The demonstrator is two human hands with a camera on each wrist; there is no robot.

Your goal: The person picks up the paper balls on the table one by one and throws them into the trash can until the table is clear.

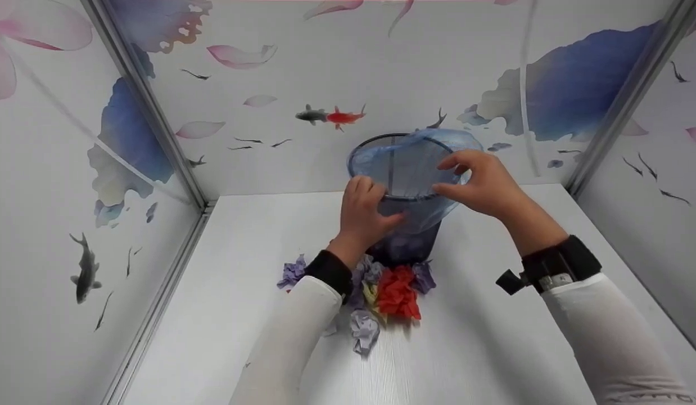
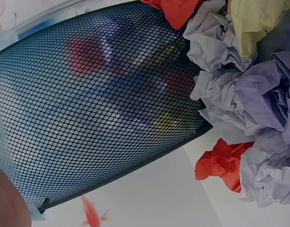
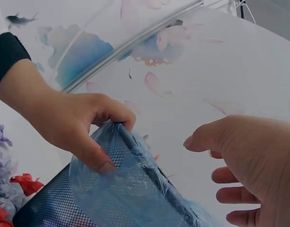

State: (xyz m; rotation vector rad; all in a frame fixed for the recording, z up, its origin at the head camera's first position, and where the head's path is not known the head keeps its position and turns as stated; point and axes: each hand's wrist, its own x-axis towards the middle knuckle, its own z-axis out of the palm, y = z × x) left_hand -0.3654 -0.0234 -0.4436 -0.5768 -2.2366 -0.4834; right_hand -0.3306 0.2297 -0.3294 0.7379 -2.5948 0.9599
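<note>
A dark mesh wastebasket [image 1: 407,244] stands on the white tabletop, lined with a thin blue plastic bag [image 1: 457,138] folded out over its rim. Colored shapes show blurred through the mesh in the left wrist view. My left hand [image 1: 364,211] grips the near left of the rim, thumb outside over the bag and fingers hooked over the edge. At the right of the rim is my right hand [image 1: 483,183], thumb and fingers spread apart. In the right wrist view, nothing lies between the fingers of that hand [image 3: 249,161], which looks clear of the bag [image 3: 118,175].
Crumpled paper balls lie in front of the basket: a red one [image 1: 400,292], a pale lilac one [image 1: 365,331], a purple one [image 1: 293,271] and several others. A white wall panel [image 1: 325,163] with painted fish and petals rises close behind; more panels flank both sides.
</note>
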